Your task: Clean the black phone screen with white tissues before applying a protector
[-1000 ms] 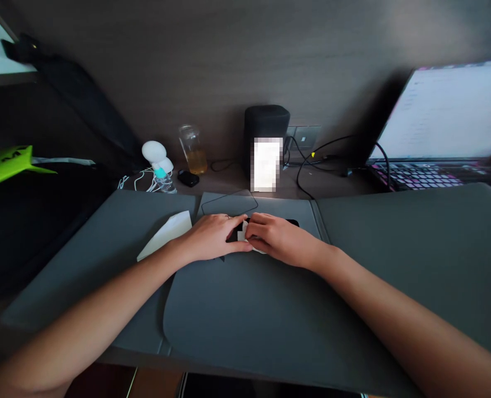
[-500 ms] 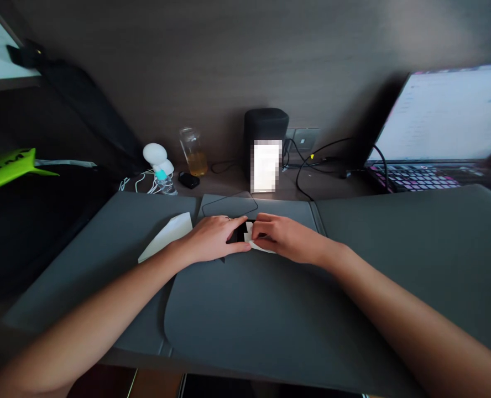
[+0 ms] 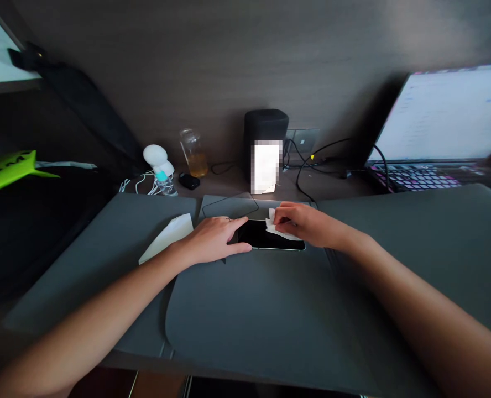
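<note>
A smartphone (image 3: 259,236) with a dark screen lies sideways on the grey desk mat. My left hand (image 3: 216,237) steadies its left end, thumb along the near edge and forefinger at the far edge. Pinched in my right hand (image 3: 301,221) is a white wipe (image 3: 279,231), pressed on the right part of the screen. Just behind the phone rests a thin dark-outlined sheet (image 3: 231,207) with rounded corners. To the left of my left hand lies a piece of white paper (image 3: 168,239).
Along the back stand a black speaker (image 3: 266,124), a glass bottle (image 3: 193,152) of yellowish liquid, a small black object (image 3: 188,181) and a white device (image 3: 156,157) with a cord. An open laptop (image 3: 444,119) is at the right, with black cables (image 3: 324,146) beside it.
My right hand has slid the wipe rightward across the phone, baring more of the dark screen. My left hand has stayed at the phone's left end.
</note>
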Tool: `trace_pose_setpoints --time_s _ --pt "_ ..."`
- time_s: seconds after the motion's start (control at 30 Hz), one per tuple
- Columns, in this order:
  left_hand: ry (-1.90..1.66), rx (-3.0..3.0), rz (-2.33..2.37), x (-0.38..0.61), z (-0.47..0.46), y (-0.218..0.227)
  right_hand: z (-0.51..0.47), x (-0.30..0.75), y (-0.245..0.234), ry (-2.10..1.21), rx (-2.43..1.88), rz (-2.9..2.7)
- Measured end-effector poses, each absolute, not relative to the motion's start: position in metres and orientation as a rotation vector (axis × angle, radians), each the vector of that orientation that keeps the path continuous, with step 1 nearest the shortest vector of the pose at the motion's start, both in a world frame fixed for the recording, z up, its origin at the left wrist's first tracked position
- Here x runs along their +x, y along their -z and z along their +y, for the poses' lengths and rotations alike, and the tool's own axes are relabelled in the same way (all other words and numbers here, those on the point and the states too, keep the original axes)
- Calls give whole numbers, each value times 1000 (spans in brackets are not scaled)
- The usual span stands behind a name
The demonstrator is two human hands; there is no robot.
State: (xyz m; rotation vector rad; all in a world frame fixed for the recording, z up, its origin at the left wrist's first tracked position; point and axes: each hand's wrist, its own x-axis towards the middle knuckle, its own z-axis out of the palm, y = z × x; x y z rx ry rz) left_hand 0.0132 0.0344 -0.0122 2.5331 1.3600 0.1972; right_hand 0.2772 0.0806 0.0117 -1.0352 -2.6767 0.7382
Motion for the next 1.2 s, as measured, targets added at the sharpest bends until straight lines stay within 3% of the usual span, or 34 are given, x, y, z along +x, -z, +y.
trace_pose_setpoints --time_s 0.2,0.4,0.67,0.9,1.07,1.2 --pt "-206 2533 1363 14 35 15 82 291 -15 -935 -1092 -2674" --pt "-215 2518 1364 14 35 15 83 281 -8 -676 -1112 -2625" --pt "-207 2511 1375 15 35 14 72 281 -20 -922 -952 -2751" --pt "-201 2539 1364 15 36 13 71 259 -2 -636 -998 -2653" --pt "-201 2540 1365 16 35 12 66 256 -6 -742 -778 -2726" --pt "-197 2542 1365 15 36 13 70 261 -5 -681 -897 -2685"
